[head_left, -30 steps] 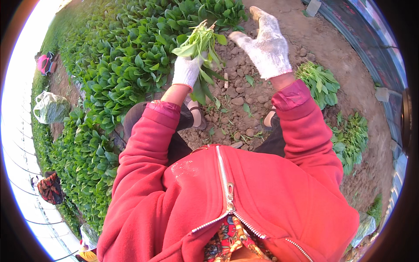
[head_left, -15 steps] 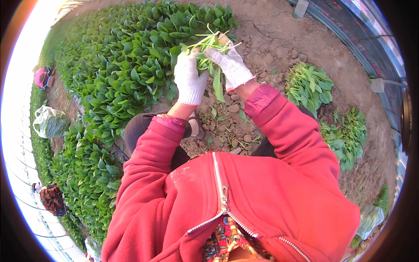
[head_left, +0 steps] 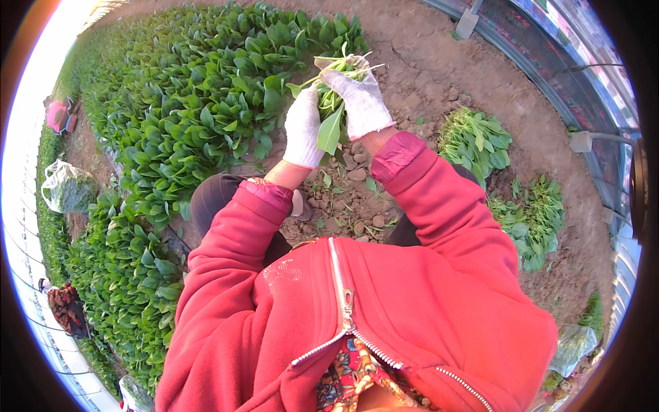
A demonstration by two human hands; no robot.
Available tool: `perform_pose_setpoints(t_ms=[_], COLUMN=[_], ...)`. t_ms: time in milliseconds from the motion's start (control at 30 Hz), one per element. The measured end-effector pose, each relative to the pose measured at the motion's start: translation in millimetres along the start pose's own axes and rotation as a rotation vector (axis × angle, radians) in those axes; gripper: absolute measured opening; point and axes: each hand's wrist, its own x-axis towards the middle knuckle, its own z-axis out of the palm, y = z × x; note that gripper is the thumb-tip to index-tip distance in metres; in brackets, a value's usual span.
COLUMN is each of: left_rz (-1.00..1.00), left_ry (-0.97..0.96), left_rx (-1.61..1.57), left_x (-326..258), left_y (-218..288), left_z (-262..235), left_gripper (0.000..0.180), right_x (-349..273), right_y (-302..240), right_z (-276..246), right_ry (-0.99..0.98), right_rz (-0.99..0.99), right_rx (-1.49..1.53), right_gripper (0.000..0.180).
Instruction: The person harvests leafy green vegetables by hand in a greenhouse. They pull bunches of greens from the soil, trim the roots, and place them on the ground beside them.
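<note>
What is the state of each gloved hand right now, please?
Left hand: closed, holding a bunch of leafy greens.
Right hand: closed on the same bunch, beside the left.

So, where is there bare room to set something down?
Bare brown soil lies between the white-gloved right hand and the dark sheeted wall; a narrower strip runs between that wall and two green leaf piles. Left of the white-gloved left hand, dense leafy green plants crowd the ground.
</note>
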Motion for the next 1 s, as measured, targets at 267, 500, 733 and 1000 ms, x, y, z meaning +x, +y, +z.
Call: perform_pose_setpoints(t_ms=[267,500,733,1000], left_rz=[0.308,0.126,0.022,0.048], left_ry=[-0.015,-0.058,-0.19,-0.445], left_rx=[0.21,0.149,0.12,0.277], left_x=[-3.8,5.9,-4.0,-19.9], left_y=[33.9,33.9,31.4,18.4], left_z=[-24.9,-39.9,-48.8,-60.5], left_gripper=[0.065,0.05,0.043,0.045], right_x=[-3.9,-44.6,-132.8,-287.6], right_y=[-53.6,-147.6,-207.0,-202.2], right_z=[-23.1,-70.5,-150.2,-231.4], right_ry=[0.153,0.669,0.923,0.952], right_rz=[-0.079,-0.612,-0.818,-0.433], right_rx=[0.151,-0.258,-0.454,-0.822], right_gripper=[0.017,0.03,0.027,0.026])
